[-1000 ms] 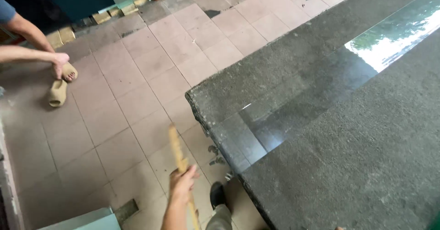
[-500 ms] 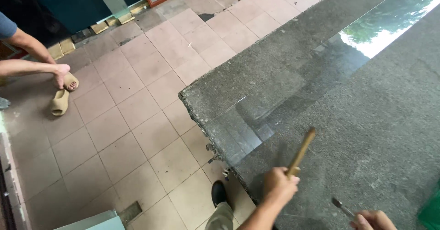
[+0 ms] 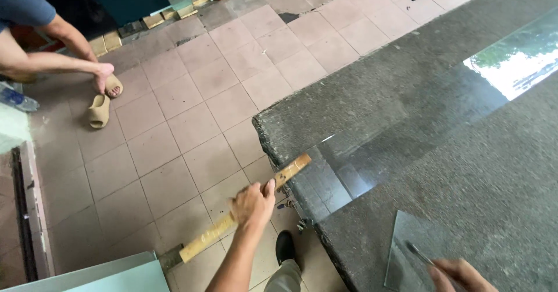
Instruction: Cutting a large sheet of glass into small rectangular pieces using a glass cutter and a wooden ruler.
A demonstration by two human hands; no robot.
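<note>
Granite-grey stone slab [image 3: 442, 152] fills the right side of the head view, its rough front edge just beyond the worker's fingertips. Left hand [image 3: 253, 203]: fingers wrapped tight around the middle of a long wooden ruler [image 3: 244, 209], which runs slantwise from the tiled floor [image 3: 174, 146] side up to the slab's corner; its far end touches or overhangs that edge, though contact cannot be told for certain. Right hand [image 3: 459, 274]: only partly in view at the lower margin, fingers closed on a thin metal-tipped tool [image 3: 419, 253], probably a glass cutter. The tip rests on a small pane of clear glass [image 3: 410, 257] lying flat on the slab, just ahead of those fingers. A larger glass sheet [image 3: 407, 135] lies further along the stone, well past both hands, reflecting sky.

Progress, as a judgement: ruler and tool are both in hand, but the ruler is not yet laid on either pane; no score line can be made out.

Beyond the left fingers, another person's hand [image 3: 103, 75] reaches to a tan sandal [image 3: 99, 110] on the tiles.
</note>
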